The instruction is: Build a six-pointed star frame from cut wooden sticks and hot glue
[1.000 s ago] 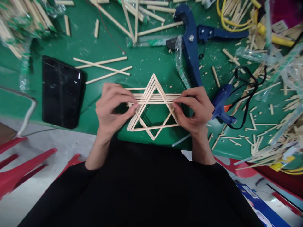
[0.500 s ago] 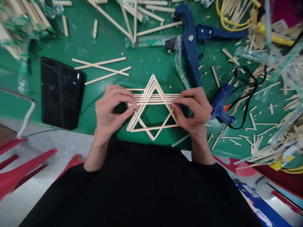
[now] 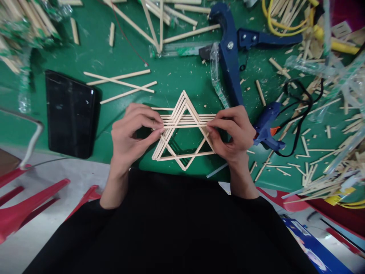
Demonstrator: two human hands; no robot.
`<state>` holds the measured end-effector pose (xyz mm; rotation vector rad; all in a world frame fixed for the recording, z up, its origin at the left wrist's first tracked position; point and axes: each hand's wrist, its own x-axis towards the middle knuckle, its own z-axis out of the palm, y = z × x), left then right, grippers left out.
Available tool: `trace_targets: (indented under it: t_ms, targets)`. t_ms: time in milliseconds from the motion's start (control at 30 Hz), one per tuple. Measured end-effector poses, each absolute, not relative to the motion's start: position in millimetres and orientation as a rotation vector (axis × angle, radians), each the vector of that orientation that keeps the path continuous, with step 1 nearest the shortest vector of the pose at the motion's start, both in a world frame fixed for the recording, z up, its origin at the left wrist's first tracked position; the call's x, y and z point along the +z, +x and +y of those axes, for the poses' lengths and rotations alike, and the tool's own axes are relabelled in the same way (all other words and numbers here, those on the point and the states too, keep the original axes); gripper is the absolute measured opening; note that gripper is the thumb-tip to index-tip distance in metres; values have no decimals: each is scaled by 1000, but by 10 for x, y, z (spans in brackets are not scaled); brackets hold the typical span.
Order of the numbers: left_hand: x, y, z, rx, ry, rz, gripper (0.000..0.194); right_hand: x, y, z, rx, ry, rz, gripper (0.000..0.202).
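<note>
A six-pointed star frame (image 3: 196, 155) of stacked pale wooden sticks stands between my hands on the green table. Across its upper part lies a top wooden stick (image 3: 185, 126), level from side to side. My left hand (image 3: 134, 133) pinches this stick's left end, thumb below and fingers above. At the other end my right hand (image 3: 232, 131) holds the stick between thumb and fingertips, close to the star's right corner. The fingers cover both ends of the stick. Several loose sticks (image 3: 122, 80) lie beyond my left hand.
A black box-like device (image 3: 70, 114) lies at left. To the right are a blue glue gun (image 3: 268, 125) with its black cord and scattered stick offcuts. A blue pipe cutter (image 3: 230, 64) lies beyond the star. Bundled sticks (image 3: 31, 23) fill the far left corner.
My left hand has shifted slightly left, and its fingers have closed nearer the thumb on the stick. My right hand has hardly moved. The whole view has drifted a little.
</note>
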<state>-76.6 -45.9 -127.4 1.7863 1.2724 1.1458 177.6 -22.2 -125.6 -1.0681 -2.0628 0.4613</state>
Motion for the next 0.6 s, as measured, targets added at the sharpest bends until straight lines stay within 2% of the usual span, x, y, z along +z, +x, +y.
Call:
trace_targets:
  t_ms: [600]
  targets:
    - [-1311, -747, -460, 1199, 1786, 1280, 13, -1246, 1781, -232, 426, -1060, -2086, 18]
